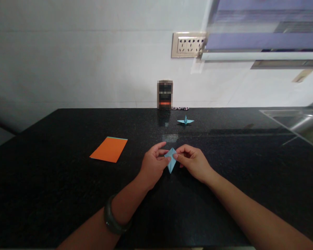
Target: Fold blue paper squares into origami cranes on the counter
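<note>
Between my two hands is a light blue folded paper [171,166], diamond-shaped with a crease down its middle and one point toward me. My left hand [154,163] pinches its left corner, thumb on top, with the index finger raised away from the paper. On the right edge, my right hand [194,161] grips the paper between thumb and fingers. Farther back on the counter stands a finished light blue paper crane [185,121] with its wings spread.
A stack of square paper [109,149], orange on top, lies to the left on the black counter [54,180]. A phone-like upright object [165,95], blurred out, leans at the wall beside a beaded strap [180,108]. A metal sink [305,125] is at the right.
</note>
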{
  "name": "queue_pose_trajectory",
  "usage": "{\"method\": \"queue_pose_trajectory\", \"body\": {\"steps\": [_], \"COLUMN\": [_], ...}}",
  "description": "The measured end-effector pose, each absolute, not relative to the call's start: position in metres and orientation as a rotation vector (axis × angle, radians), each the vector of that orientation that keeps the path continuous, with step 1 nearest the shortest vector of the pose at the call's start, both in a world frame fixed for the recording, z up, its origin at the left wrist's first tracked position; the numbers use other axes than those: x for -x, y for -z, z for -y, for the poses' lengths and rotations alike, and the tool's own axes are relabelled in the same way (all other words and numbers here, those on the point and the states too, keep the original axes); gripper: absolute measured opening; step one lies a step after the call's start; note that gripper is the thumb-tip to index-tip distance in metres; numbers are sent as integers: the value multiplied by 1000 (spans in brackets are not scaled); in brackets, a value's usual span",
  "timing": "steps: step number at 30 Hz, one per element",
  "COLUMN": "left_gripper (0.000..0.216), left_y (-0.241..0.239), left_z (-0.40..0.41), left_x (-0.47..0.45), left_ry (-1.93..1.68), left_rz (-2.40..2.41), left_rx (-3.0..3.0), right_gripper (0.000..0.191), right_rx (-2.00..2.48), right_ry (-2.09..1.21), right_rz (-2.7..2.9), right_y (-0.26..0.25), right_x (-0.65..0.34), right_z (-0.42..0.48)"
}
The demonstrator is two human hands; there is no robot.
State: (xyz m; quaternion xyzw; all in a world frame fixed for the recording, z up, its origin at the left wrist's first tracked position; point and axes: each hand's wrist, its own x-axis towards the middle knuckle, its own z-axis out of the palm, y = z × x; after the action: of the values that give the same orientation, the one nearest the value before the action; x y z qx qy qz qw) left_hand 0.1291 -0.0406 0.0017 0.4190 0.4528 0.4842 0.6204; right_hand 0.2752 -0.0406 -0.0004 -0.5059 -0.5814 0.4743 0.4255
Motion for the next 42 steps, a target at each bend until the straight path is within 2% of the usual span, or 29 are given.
{"method": "queue_pose_trajectory", "body": {"steps": [2, 7, 12, 18, 21, 24, 27, 30, 36, 42], "left_gripper": [61, 24, 20, 15, 13, 23, 30, 16, 17, 13], "left_y": [-3, -4, 0, 4, 4, 2, -1, -2, -6, -10], "left_z": [41, 43, 42, 42, 44, 45, 45, 45, 45, 45], "left_x": [-129, -128, -127, -127, -129, -130, -130, -128, -127, -128], "left_ry": [-1117, -956, -988, -951, -951, -988, -1004, -1011, -1032, -1017], "left_rz": [-1043, -919, -1011, -1052, -1042, -1045, -1106, -1188, -1170, -1126], "left_rx": [-856, -721, -938, -1362, -1379, -1339, -1284, -1377, -1395, -1310], "right_gripper": [15, 11, 13, 5, 8, 8, 8, 12, 20, 28], "right_rx": [1245, 1189, 1151, 1096, 1081, 1116, 1119, 1133, 1203, 1106], "right_ry": [-1144, -904, -981, -619, -553, -540, -574, -700, -1128, -1383], "right_rz": [1464, 1518, 1503, 1744, 1805, 1773, 1719, 1652, 1373, 1090], "right_y": [-1, -4, -3, -7, -9, -8, -6, -6, -5, -2], "right_x": [-274, -274, -274, -275, -274, -272, -270, -269, -266, -266], "right_z": [42, 44, 45, 45, 46, 46, 46, 47, 47, 44]}}
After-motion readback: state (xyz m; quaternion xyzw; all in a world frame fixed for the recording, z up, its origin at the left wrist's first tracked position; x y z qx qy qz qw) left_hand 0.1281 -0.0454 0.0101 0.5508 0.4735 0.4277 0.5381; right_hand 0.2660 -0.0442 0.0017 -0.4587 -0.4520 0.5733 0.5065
